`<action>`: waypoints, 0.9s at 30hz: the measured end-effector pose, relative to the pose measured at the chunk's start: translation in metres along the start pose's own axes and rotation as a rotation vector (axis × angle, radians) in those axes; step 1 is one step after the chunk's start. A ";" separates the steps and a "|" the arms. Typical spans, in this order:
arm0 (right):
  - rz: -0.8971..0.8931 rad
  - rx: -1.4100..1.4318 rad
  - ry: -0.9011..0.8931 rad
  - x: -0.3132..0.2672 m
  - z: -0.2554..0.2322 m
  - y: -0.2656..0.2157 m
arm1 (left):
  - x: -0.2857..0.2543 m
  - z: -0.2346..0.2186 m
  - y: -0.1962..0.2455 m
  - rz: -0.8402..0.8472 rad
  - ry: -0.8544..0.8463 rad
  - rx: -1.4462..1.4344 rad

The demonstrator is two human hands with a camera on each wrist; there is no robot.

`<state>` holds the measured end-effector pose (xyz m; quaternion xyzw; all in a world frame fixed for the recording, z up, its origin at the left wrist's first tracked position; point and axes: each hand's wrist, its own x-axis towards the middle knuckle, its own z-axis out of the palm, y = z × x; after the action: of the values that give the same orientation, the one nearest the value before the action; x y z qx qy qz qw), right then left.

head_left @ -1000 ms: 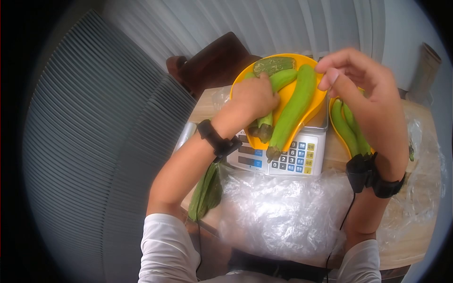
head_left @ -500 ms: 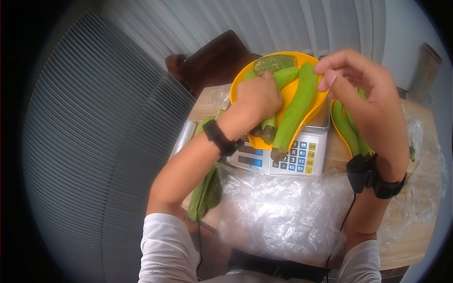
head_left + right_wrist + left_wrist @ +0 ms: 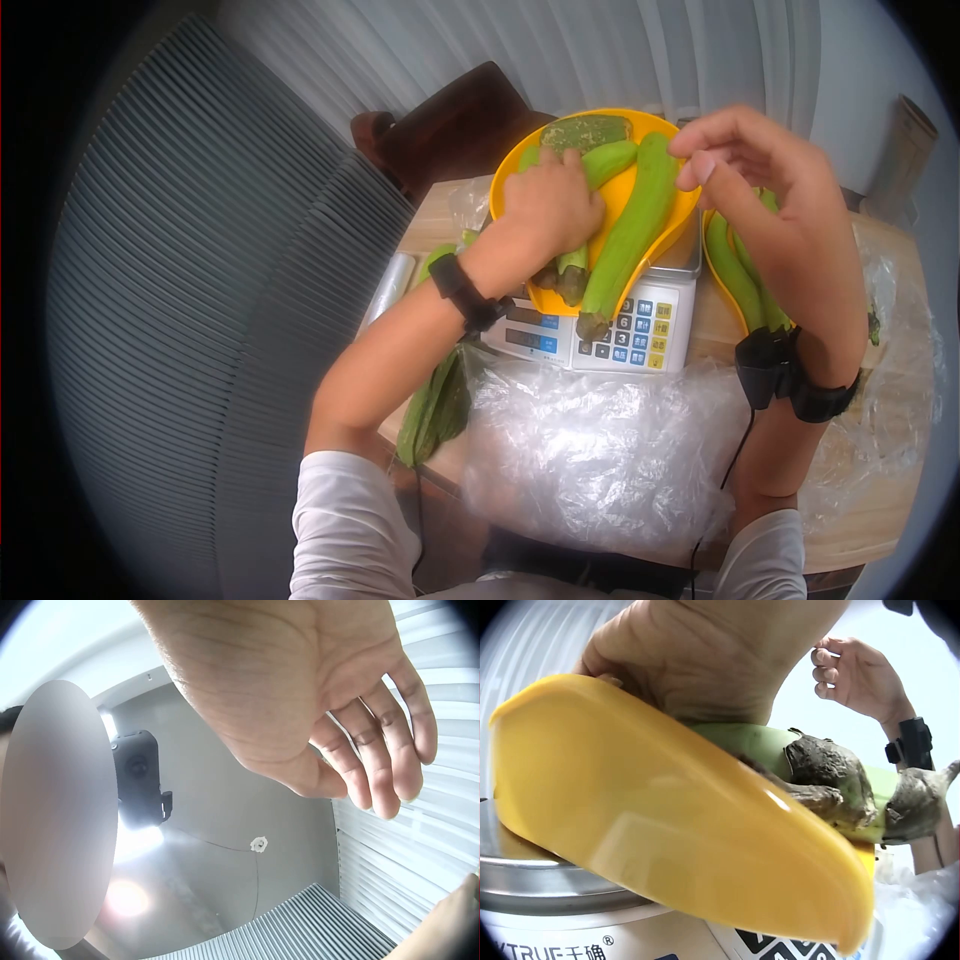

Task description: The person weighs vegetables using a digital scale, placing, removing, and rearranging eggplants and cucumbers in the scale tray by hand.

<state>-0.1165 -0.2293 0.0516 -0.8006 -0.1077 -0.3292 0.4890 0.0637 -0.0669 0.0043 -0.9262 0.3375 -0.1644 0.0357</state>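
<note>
My left hand reaches into a yellow scoop-shaped tray and grips a green eggplant with a brown stem cap; its fingertips are largely hidden. Another long green eggplant lies along the tray's right side, its stem end over the front rim. A mottled dark green vegetable sits at the back of the tray. In the left wrist view the tray's wall hides most of its contents, while brown stem caps stick out. My right hand hangs raised beside the tray, fingers loosely bent, holding nothing.
Under the tray stands a white digital scale with a keypad. A clear plastic bag lies in front. Dark green long vegetables are at left; a second yellow tray with green vegetables is at right. More clear plastic covers the table's right side.
The left hand has shifted slightly to the right, and the eggplants in the tray have moved a little the same way. My right hand has stayed almost still.
</note>
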 end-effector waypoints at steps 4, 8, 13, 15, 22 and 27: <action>0.036 0.028 0.012 -0.002 -0.002 -0.002 | -0.014 -0.028 -0.009 0.004 0.119 -0.060; 0.006 0.039 0.044 -0.002 -0.005 0.001 | -0.032 -0.040 -0.049 -0.014 0.327 -0.209; -0.027 -0.009 0.024 -0.002 -0.004 0.001 | -0.056 -0.004 -0.115 -0.210 0.230 -0.260; -0.020 0.005 0.025 -0.002 -0.003 0.000 | -0.070 0.021 -0.139 -0.281 -0.033 -0.237; -0.021 -0.014 0.030 -0.002 -0.002 0.002 | -0.095 0.076 -0.167 -0.195 -0.526 -0.326; -0.016 -0.025 0.022 -0.002 -0.002 0.001 | -0.098 0.080 -0.174 -0.223 -0.634 -0.442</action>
<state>-0.1181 -0.2315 0.0503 -0.8020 -0.1047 -0.3431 0.4776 0.1264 0.1259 -0.0673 -0.9473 0.2342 0.2032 -0.0801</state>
